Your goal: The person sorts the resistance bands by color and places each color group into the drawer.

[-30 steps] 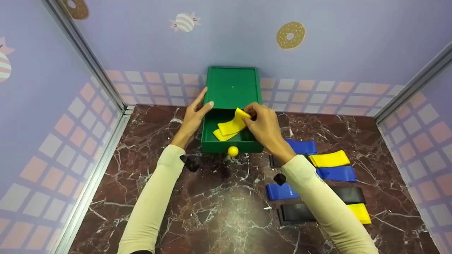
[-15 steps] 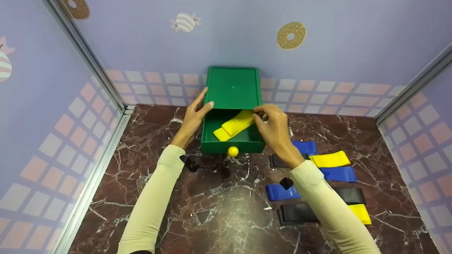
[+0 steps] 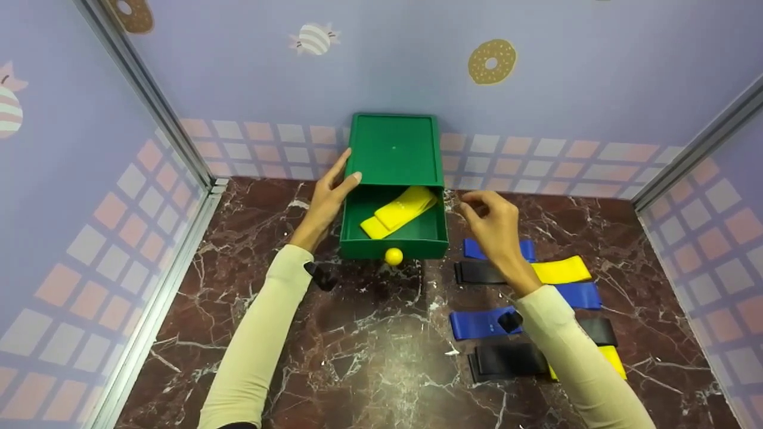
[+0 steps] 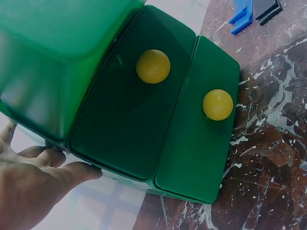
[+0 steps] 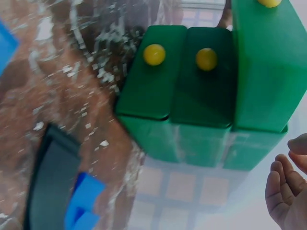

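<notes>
A green drawer unit [image 3: 393,149] stands by the back wall, its top drawer [image 3: 424,249] pulled out. Two yellow resistance bands, or one folded over, lie inside; I cannot tell which. This yellow band [image 3: 402,210] slants across the drawer floor. My left hand [image 3: 325,199] rests against the unit's left side, thumb near the top edge and fingers extended. Just right of the drawer, my right hand [image 3: 492,223] hovers with loosely bent fingers and nothing in them. In the left wrist view two lower drawers [image 4: 129,105] with yellow knobs are pushed in.
Right of the unit lie several flat bands on the marbled surface: blue [image 3: 480,325], black [image 3: 509,361] and yellow [image 3: 560,270], some partly under the right forearm. Patterned panels [image 3: 119,238] enclose the back and both sides.
My right hand has let go of the yellow band and moved right, out of the drawer. The band now lies flatter inside. My left hand has stayed on the unit.
</notes>
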Demonstrator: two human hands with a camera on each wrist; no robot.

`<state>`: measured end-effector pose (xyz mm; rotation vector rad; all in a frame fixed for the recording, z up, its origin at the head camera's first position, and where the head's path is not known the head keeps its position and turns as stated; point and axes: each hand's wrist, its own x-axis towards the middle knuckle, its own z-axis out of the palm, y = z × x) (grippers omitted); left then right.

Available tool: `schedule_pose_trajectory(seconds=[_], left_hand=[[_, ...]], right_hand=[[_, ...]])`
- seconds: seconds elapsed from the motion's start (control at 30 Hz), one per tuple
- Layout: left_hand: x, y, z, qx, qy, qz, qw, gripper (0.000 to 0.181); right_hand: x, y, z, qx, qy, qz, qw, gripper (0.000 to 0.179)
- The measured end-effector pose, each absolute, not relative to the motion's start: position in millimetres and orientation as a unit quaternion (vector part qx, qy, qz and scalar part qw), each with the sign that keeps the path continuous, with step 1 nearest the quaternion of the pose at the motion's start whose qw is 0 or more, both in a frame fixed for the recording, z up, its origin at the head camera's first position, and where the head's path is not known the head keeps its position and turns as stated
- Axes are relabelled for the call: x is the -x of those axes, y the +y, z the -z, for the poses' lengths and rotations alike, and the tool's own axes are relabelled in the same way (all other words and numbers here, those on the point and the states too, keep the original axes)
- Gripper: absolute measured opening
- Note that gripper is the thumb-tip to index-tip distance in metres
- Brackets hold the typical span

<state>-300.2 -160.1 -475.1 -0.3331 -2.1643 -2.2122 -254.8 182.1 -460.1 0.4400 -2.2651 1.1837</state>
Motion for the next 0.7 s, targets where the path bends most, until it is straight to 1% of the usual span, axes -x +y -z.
schedule_pose_trajectory(seconds=[0.43, 0.6, 0.7], left_hand=[[300, -160, 475, 0.1, -0.699, 0.708, 0.02, 0.07], [300, -160, 472, 0.098, -0.694, 0.714, 0.013, 0.071], [295, -158, 464, 0.098, -0.692, 0.715, 0.006, 0.072]], right_hand=[[246, 232, 496, -0.11, -0.857, -0.435, 0.256, 0.009], [242, 249, 507, -0.08, -0.866, -0.435, 0.232, 0.009], [239, 260, 515, -0.069, -0.871, -0.431, 0.223, 0.01]])
